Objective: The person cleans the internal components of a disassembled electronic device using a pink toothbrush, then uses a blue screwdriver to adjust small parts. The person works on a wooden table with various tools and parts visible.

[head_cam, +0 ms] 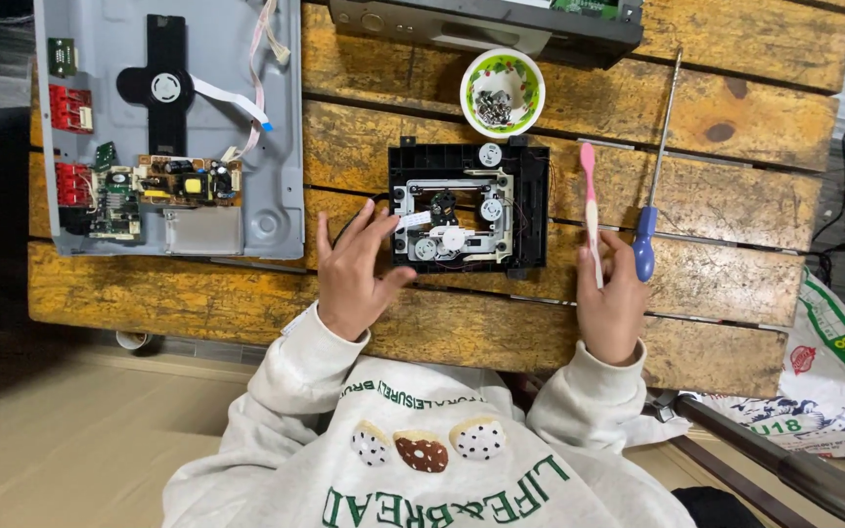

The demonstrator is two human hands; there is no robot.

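A black disc drive mechanism [468, 207] with white gears lies on the wooden table [726, 117] in front of me. My left hand [354, 274] rests at its left edge, fingers spread and touching the frame. My right hand [613, 298] holds the handle end of a pink toothbrush [590, 200] that lies pointing away from me, right of the mechanism. A screwdriver with a blue handle [645, 242] lies just right of that hand, its long shaft [666, 127] reaching toward the back.
A small green-and-white bowl [503, 90] holding screws stands behind the mechanism. A grey metal chassis [246, 147] with circuit boards lies at the left. A dark player case [481, 24] sits at the back edge. A printed plastic bag [833, 372] is at the right.
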